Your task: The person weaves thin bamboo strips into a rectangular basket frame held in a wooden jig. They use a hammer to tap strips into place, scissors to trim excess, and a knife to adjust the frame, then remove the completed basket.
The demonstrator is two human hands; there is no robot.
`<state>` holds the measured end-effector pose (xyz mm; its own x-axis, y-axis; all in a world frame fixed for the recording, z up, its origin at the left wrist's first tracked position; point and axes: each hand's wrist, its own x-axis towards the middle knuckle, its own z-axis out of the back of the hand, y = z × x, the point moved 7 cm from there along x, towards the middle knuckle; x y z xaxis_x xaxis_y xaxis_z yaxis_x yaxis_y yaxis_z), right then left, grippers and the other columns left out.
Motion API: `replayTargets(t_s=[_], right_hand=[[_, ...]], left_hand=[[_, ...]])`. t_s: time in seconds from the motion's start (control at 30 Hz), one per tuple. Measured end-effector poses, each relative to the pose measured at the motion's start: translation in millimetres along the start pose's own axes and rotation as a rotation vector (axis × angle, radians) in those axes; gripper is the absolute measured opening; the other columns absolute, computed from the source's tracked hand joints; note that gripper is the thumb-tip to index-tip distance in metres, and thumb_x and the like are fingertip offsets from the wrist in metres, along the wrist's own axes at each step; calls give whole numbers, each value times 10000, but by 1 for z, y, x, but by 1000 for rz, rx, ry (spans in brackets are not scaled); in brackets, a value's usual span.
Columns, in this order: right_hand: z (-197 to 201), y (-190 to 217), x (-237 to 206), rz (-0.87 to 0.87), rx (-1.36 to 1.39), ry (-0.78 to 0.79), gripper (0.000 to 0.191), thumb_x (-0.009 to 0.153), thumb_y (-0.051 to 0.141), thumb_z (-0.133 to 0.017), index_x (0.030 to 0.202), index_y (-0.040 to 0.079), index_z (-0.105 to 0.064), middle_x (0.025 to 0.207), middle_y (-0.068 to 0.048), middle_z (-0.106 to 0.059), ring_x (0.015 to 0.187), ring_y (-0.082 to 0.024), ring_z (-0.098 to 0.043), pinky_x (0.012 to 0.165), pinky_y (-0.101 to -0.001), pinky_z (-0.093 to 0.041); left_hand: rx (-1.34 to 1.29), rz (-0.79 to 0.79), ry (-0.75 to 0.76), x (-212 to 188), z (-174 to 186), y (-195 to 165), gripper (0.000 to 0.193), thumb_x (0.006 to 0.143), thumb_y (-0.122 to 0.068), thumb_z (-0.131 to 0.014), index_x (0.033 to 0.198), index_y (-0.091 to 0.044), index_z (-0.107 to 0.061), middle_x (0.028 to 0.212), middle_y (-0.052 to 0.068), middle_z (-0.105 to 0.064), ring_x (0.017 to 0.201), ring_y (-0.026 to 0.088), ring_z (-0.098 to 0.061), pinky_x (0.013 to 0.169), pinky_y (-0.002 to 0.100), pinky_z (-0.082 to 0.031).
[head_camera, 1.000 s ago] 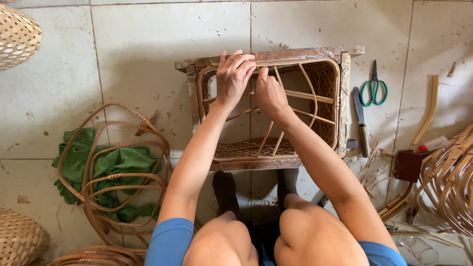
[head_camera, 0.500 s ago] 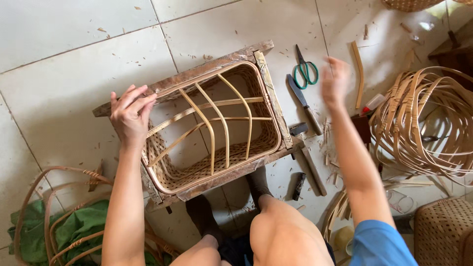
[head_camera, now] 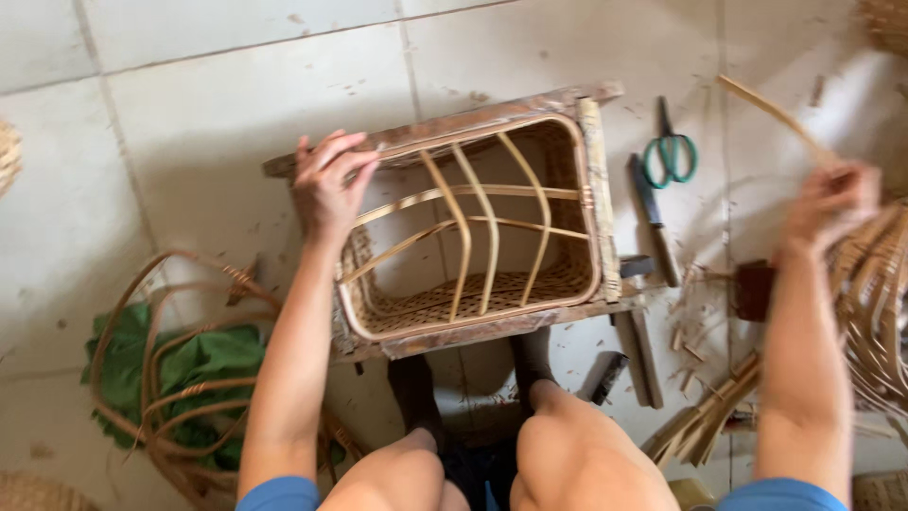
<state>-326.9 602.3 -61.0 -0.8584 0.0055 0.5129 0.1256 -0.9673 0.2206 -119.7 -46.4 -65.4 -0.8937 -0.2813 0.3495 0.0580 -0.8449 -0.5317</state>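
**Left hand on the frame, right hand pulling a cane strip**

The left hand (head_camera: 326,185) rests with fingers spread on the far left corner of the wooden frame (head_camera: 596,203), lying flat on it rather than clamped around it. The right hand (head_camera: 832,201) is closed on a thin cane strip (head_camera: 768,109), which slants up and away to the left; the hand is blurred. Inside the frame sits a half-woven basket (head_camera: 473,237), its bare ribs curving over a woven base. The frame stands on the tiled floor (head_camera: 208,104) just ahead of the person's knees. To its right lie green-handled scissors (head_camera: 672,151) and a knife (head_camera: 654,222). Loose cane coils (head_camera: 875,303) lie beside the right forearm. A cane hoop bundle (head_camera: 180,378) lies on a green cloth (head_camera: 203,355) left of the left arm.
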Motion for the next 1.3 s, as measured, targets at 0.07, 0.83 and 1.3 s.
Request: replayTargets(t_s=[0.07, 0.83, 1.3], right_hand=[[-10, 23, 34, -135, 306, 213, 78, 923, 63, -557, 962, 53, -624, 871, -89, -630, 731, -216, -597, 617, -363, -484], [-57, 524, -126, -14, 996, 803, 292, 1161, 289, -391, 1153, 53, -561, 735, -68, -564, 652, -155, -531, 577, -352, -458], [-109, 511, -150, 293, 572, 906, 121, 969, 37, -531, 958, -81, -511, 755, -389, -639, 716, -537, -674, 595, -569, -554]], left_hand=[[13, -14, 9, 2, -4, 3, 97, 884, -204, -873, 929, -207, -787, 1232, -14, -753, 1210, 243, -681, 1197, 597, -333], [-69, 14, -82, 17, -5, 11, 92, 852, -215, -838, 904, -187, -768, 1181, -54, -738, 1205, 214, -662, 1180, 589, -334], [16, -68, -89, 19, 3, -3, 71, 877, -197, -824, 919, -187, -767, 1157, -57, -729, 1190, 208, -653, 1148, 616, -354]])
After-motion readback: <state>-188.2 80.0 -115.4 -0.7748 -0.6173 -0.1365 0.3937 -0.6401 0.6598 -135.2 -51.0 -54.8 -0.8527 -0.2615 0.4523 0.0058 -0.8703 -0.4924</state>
